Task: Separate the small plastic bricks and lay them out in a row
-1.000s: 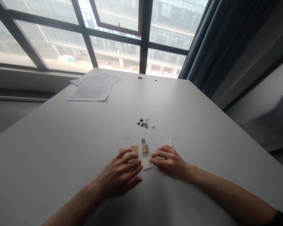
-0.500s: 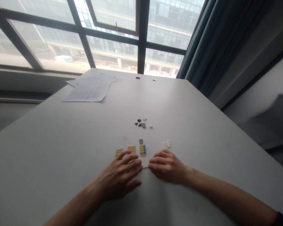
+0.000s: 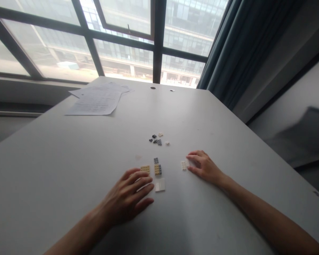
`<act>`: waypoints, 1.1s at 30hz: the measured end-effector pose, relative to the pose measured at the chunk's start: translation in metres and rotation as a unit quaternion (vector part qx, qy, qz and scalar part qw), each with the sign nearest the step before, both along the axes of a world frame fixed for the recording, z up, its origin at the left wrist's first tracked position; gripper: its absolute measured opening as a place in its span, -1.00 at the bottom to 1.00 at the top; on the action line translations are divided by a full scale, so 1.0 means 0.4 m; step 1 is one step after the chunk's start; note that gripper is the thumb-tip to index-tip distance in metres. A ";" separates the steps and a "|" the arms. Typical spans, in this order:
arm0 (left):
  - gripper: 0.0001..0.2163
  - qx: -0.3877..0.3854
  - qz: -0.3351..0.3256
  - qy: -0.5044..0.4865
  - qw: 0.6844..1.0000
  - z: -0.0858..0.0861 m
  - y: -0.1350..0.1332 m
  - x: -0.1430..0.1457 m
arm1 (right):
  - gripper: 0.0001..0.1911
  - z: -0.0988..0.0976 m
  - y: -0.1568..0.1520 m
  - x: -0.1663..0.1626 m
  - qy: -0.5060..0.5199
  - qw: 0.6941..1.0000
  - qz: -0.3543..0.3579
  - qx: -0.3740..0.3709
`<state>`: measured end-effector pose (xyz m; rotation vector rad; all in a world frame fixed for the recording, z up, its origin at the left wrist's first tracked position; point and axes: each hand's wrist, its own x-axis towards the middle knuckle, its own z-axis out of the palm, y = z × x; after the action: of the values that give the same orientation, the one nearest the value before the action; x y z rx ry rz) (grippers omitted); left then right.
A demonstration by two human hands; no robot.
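My left hand [image 3: 129, 196] lies flat on the white table [image 3: 69, 170] with its fingers stretched out, just left of a white square plate [image 3: 160, 185]. A tan plate [image 3: 145, 169] peeks out past its fingertips. Beside that lies a tan and grey plate stack [image 3: 157, 169] with a small grey piece [image 3: 156, 160] behind it. My right hand [image 3: 204, 166] rests further right, fingers curled toward a small white studded piece [image 3: 184, 165] and touching it at the fingertips.
A cluster of small black, grey and white pieces [image 3: 157, 139] lies further back on the table. Printed paper sheets [image 3: 97, 99] sit at the far left near the window. A dark curtain [image 3: 244, 46] hangs at the right.
My right hand left the white square plate and moved right and away to the small white studded piece. My left hand stayed in place. The view shifted slightly.
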<state>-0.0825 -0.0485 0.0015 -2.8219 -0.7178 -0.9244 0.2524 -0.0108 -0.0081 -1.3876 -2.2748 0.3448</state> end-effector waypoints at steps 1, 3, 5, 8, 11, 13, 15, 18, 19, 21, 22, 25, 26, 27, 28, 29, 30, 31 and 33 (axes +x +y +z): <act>-0.82 0.001 0.001 0.001 1.000 -0.001 0.000 0.000 | -0.65 -0.001 -0.001 -0.003 -0.001 1.000 0.002 -0.004; -0.81 -0.001 0.003 0.002 1.000 -0.001 0.001 -0.001 | -0.65 0.000 -0.005 -0.011 -0.001 1.000 0.006 -0.008; -0.82 -0.007 0.005 -0.005 1.000 0.000 0.001 0.000 | -0.64 0.002 -0.008 -0.017 0.001 1.000 0.011 -0.011; -0.83 -0.010 0.007 -0.012 1.000 0.001 0.003 0.004 | -0.66 0.005 -0.007 -0.021 0.003 1.000 0.019 -0.012; -0.84 -0.001 0.011 -0.013 1.000 0.003 0.008 0.004 | -0.72 0.006 -0.002 -0.029 -0.004 1.000 0.029 -0.010; -0.83 0.005 0.018 -0.015 1.000 0.004 0.012 0.001 | -0.74 0.006 0.002 -0.041 -0.012 0.999 0.037 0.000; -0.82 0.006 0.028 -0.016 0.999 0.005 0.018 -0.005 | -0.75 0.005 0.007 -0.059 -0.019 0.999 0.047 0.011; -0.83 0.006 0.039 -0.023 0.999 0.006 0.025 -0.015 | -0.74 0.002 0.016 -0.097 -0.023 0.997 0.073 0.017; -0.83 0.007 0.040 -0.026 0.999 0.006 0.026 -0.017 | -0.73 0.001 0.019 -0.110 -0.023 0.996 0.084 0.017; -0.83 0.007 0.042 -0.027 0.999 0.005 0.027 -0.021 | -0.73 -0.001 0.025 -0.134 -0.021 0.994 0.103 0.017; -0.82 0.006 0.042 -0.024 0.999 0.005 0.028 -0.022 | -0.73 -0.002 0.027 -0.143 -0.019 0.994 0.108 0.018; -0.83 0.005 0.045 -0.019 0.999 0.006 0.028 -0.023 | -0.72 -0.006 0.030 -0.156 -0.009 0.994 0.112 0.015; -0.84 0.004 0.046 -0.021 0.999 0.006 0.028 -0.022 | -0.72 -0.007 0.030 -0.156 -0.005 0.994 0.110 0.013; -0.84 0.002 0.046 -0.024 0.999 0.006 0.029 -0.021 | -0.71 -0.008 0.030 -0.155 -0.003 0.994 0.110 0.010; -0.84 0.000 0.047 -0.029 0.998 0.006 0.030 -0.020 | -0.71 -0.010 0.029 -0.153 -0.001 0.994 0.110 0.008; -0.84 -0.003 0.047 -0.031 0.998 0.006 0.032 -0.019 | -0.70 -0.011 0.028 -0.150 0.000 0.994 0.110 0.007; -0.84 -0.005 0.047 -0.034 0.998 0.006 0.034 -0.019 | -0.70 -0.011 0.028 -0.147 0.001 0.994 0.109 0.006; -0.84 -0.005 0.047 -0.036 0.998 0.006 0.036 -0.020 | -0.69 -0.011 0.027 -0.143 0.002 0.994 0.107 0.005; -0.85 -0.003 0.051 -0.042 0.998 0.007 0.044 -0.026 | -0.69 -0.010 0.027 -0.132 0.002 0.995 0.102 0.001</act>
<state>-0.0929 -0.0311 0.0041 -2.7357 -0.8671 -1.0300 0.1995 -0.0001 -0.0121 -1.1552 -2.4185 0.4074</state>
